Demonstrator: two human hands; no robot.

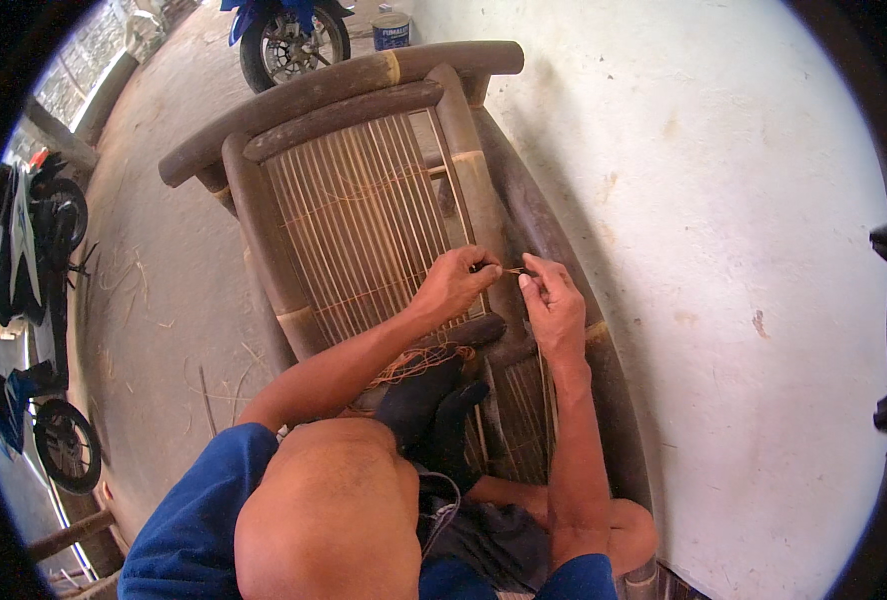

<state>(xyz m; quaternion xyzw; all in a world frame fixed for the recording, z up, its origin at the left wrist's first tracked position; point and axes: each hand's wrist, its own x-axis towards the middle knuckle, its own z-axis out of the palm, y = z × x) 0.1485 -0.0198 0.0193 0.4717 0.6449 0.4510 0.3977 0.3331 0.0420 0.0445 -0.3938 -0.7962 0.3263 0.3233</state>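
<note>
Both of my hands meet above the right side of a dark bamboo chair frame (469,180). A thin orange-brown strand (512,270) runs across the small gap between them. My left hand (454,283) pinches one end of it between thumb and fingertips. On the other side, my right hand (556,308) grips the strand with thumb and forefinger. Beneath lies a panel of narrow bamboo slats (349,225), crossed by rows of orange binding; its right portion has a gap beside the frame. Loose orange cord (419,362) is heaped at the panel's lower end.
A white wall (754,280) rises close on the right. Scattered fibre strips lie on the concrete floor (154,270). Parked motorcycles (29,240) stand at the left, another motorcycle's wheel (294,45) and a paint bucket (392,31) at the far end. My dark-covered feet (444,405) rest below the panel.
</note>
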